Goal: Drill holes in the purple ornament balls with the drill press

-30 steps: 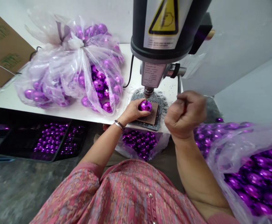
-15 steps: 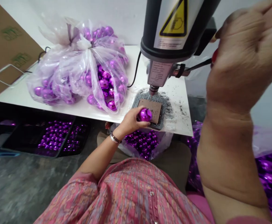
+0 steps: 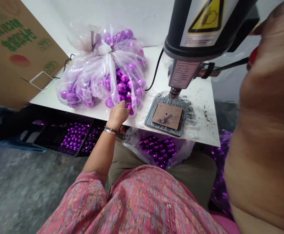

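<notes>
Wht tbl (image 3: 154, 56), dk chips (image 3: 192, 111) | gry flr (image 3: 46, 182) | L grip (image 3: 118, 114) @ balls (image 3: 122, 87): state unclear | R grip (image 3: 273, 52) round lever (image 3: 233, 64)

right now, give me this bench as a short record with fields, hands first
left hand: at a purple ball by the bags' front edge; grip unclear
right hand: at the red knob of the drill press lever, partly out of frame
machine: drill press, yellow warning sign on its front
under the drill: brown board with a hole, dark debris scattered on it
left side of table: knotted clear bags of purple balls
far left: cardboard box
</notes>
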Demonstrator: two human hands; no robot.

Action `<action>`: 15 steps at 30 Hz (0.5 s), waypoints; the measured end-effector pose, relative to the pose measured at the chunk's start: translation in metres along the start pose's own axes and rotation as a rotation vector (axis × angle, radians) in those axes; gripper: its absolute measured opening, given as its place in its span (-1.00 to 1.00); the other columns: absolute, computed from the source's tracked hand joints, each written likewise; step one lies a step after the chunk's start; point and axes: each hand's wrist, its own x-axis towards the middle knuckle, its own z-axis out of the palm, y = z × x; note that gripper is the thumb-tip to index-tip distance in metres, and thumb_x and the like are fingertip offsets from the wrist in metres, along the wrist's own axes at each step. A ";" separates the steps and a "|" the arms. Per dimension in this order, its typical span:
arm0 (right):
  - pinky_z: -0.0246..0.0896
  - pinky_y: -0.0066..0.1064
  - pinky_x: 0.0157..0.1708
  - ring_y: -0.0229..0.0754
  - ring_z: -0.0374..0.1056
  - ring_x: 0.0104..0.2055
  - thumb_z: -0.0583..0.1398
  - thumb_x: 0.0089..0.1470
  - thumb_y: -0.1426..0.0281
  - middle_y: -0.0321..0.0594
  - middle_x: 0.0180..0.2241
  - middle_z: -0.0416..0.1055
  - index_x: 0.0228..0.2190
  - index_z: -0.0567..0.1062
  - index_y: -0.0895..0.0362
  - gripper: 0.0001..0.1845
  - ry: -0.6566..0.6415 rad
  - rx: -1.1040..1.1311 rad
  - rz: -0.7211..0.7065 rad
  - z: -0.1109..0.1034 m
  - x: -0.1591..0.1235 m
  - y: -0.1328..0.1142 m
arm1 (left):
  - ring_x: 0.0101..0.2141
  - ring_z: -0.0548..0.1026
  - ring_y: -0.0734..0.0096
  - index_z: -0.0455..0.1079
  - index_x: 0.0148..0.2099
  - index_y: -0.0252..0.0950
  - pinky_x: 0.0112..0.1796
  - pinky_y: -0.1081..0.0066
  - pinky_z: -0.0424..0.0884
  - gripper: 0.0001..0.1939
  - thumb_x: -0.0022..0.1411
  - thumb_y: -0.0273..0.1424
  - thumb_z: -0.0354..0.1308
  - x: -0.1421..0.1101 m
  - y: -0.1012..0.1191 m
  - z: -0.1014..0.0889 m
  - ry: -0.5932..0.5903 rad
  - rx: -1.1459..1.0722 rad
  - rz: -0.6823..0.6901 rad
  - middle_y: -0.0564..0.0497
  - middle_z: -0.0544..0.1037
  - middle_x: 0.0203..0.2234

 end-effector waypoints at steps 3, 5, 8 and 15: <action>0.13 -0.48 0.29 -0.36 0.38 0.18 -0.13 0.38 0.28 -0.13 0.06 0.42 0.10 0.41 0.30 -0.48 -0.147 -0.207 0.238 -0.012 -0.003 -0.027 | -0.07 0.56 -0.13 0.44 -0.05 -0.30 -0.03 0.05 0.45 -0.68 0.12 -0.41 0.29 0.006 -0.004 0.006 -0.139 0.148 -0.001 -0.31 0.60 -0.11; 0.11 -0.48 0.31 -0.36 0.38 0.17 -0.14 0.38 0.32 -0.10 0.07 0.42 0.12 0.40 0.33 -0.48 -0.163 -0.232 0.258 -0.015 -0.005 -0.037 | -0.03 0.56 -0.13 0.40 0.05 -0.30 -0.03 0.07 0.45 -0.58 0.11 -0.42 0.28 0.003 -0.003 0.011 -0.131 0.142 -0.008 -0.31 0.58 -0.05; 0.08 -0.51 0.29 -0.44 0.39 0.09 -0.16 0.37 0.35 -0.12 0.02 0.44 0.11 0.41 0.37 -0.47 -0.162 -0.171 0.230 -0.016 -0.008 -0.041 | 0.01 0.54 -0.09 0.35 0.11 -0.29 0.01 0.07 0.44 -0.49 0.11 -0.35 0.30 -0.010 -0.003 0.010 -0.015 -0.025 -0.039 -0.26 0.56 -0.04; 0.22 -0.54 0.06 -0.51 0.40 -0.09 -0.11 0.37 0.24 -0.27 -0.18 0.48 -0.19 0.53 0.27 -0.49 -0.012 0.057 0.037 -0.003 -0.009 -0.011 | -0.20 0.59 0.29 0.19 0.17 -0.07 -0.26 0.33 0.49 -0.40 0.09 -0.21 0.23 -0.046 0.006 -0.009 -0.188 -0.966 -0.046 -0.06 0.53 -0.08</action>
